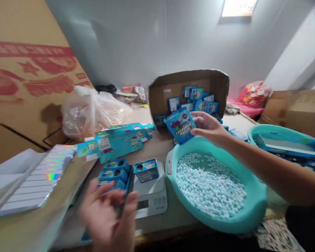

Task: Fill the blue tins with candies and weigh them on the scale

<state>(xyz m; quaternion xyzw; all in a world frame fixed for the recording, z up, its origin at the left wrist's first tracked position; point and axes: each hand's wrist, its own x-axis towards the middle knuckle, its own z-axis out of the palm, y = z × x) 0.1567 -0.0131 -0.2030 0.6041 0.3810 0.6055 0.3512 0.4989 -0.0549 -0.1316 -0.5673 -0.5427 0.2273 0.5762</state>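
In my right hand (208, 126) is a small blue printed box (180, 125), gripped by its right edge above the rim of a turquoise basin (216, 224). Small pale blue and white candies (210, 189) lie in that basin. My left hand (109, 213) is slightly blurred, fingers spread and holding nothing, in front of a white digital scale (157, 201). On the scale's plate sits another blue box (147, 170). Just left of it, several blue boxes (117, 173) stand in a row in a blue tray, partly hidden by my left hand.
Behind the basin, a cardboard carton (160, 82) lies on its side with several blue boxes inside. Flat blue cartons (120, 141) are piled left of it. A second turquoise basin (286, 130) stands right, a knotted plastic bag (91, 112) back left, a sticker roll sheet (39, 182) at left.
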